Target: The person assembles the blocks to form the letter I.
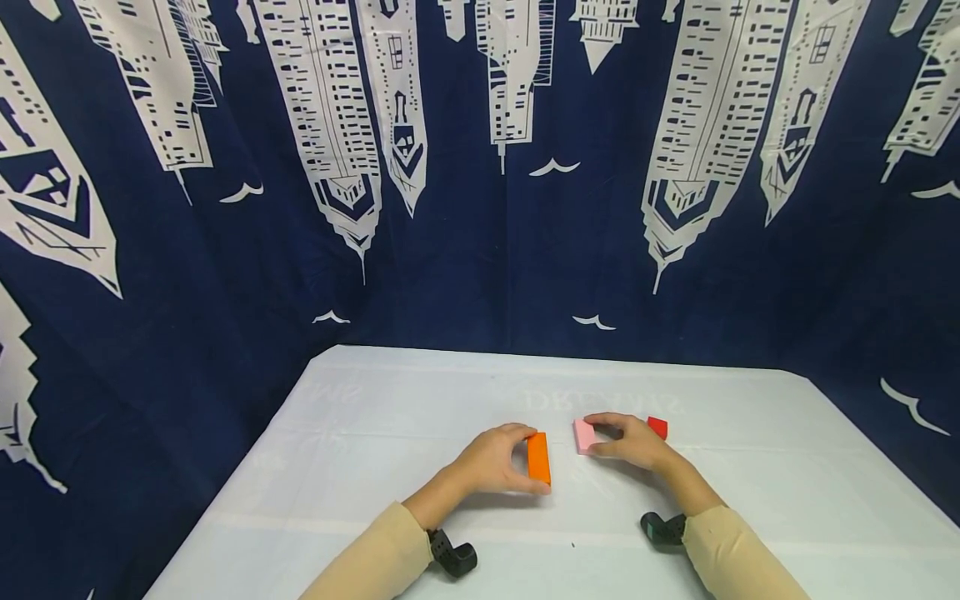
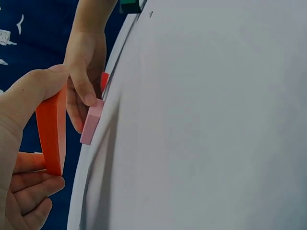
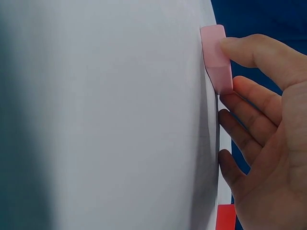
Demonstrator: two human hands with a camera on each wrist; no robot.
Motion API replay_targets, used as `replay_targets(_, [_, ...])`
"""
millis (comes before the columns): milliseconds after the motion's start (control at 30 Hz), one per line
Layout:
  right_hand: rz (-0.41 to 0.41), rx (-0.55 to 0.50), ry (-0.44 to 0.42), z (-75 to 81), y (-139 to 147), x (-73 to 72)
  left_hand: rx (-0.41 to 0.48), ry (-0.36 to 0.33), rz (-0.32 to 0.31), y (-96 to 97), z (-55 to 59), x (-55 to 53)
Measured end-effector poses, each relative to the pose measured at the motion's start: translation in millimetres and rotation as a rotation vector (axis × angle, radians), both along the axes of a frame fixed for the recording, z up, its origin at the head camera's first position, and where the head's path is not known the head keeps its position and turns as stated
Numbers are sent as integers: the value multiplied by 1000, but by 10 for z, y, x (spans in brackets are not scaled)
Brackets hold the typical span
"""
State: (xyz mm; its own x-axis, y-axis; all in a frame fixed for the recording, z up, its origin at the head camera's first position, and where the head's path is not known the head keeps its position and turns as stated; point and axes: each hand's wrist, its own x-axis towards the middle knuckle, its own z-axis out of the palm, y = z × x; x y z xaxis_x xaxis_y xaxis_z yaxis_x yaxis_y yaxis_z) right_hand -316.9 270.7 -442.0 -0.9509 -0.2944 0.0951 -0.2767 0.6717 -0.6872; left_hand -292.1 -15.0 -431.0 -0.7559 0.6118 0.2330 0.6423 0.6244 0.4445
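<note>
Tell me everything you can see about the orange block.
The orange block is a long, slim, straight-edged bar, plain in colour, with a smooth, matte look; its material is unclear. The left hand grips it by its ends, thumb at the near end, fingers at the far one. It is over the white table, left of the pink block and apart from it. Whether it touches the table, I cannot tell.

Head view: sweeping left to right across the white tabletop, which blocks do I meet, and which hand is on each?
Orange block held by the left hand → pink block held by the right hand → red block, held by neither.
</note>
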Motion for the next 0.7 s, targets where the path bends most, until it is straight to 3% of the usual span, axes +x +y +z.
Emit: replay_targets(700, [2, 0, 12, 10, -6, 18, -41, 31, -6, 17, -189, 11])
